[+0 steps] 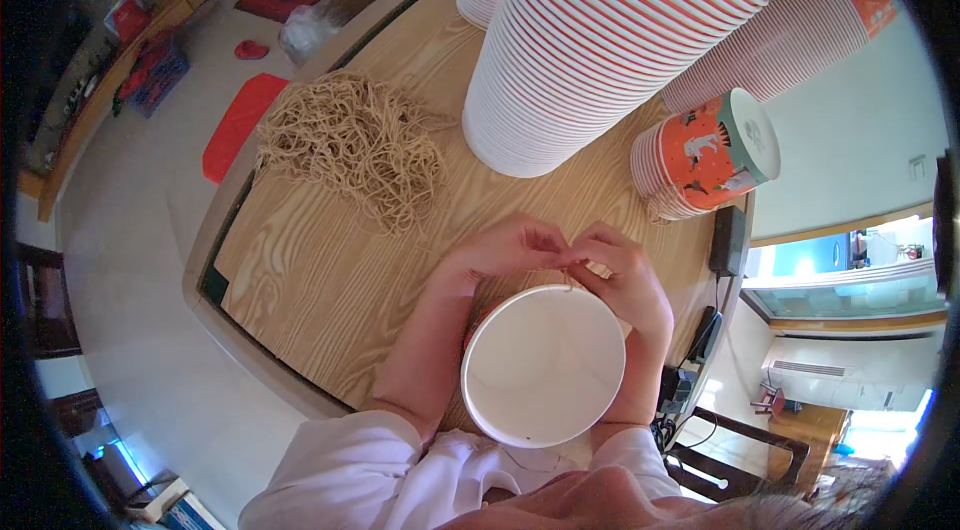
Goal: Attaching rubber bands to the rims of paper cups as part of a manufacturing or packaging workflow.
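Observation:
A white-lined paper bucket (543, 367) stands in front of me, its open mouth facing up. My left hand (520, 245) and my right hand (617, 268) meet just beyond its far rim, fingertips pinched together. Between and below the fingers a short bit of tan paper cord (568, 284) shows at the rim; the rest is covered by my fingers. Both forearms pass around the bucket. Left of my hands lies a loose, tangled heap of the same tan cord (350, 145).
Tall nested stacks of paper buckets (600, 40) lean over the far side of the wooden table (310, 280). A shorter upside-down stack of orange printed buckets (700, 155) stands at the right. Black power adapters (727, 240) and cables line the right edge. A red stool (238, 125) is beyond the left edge.

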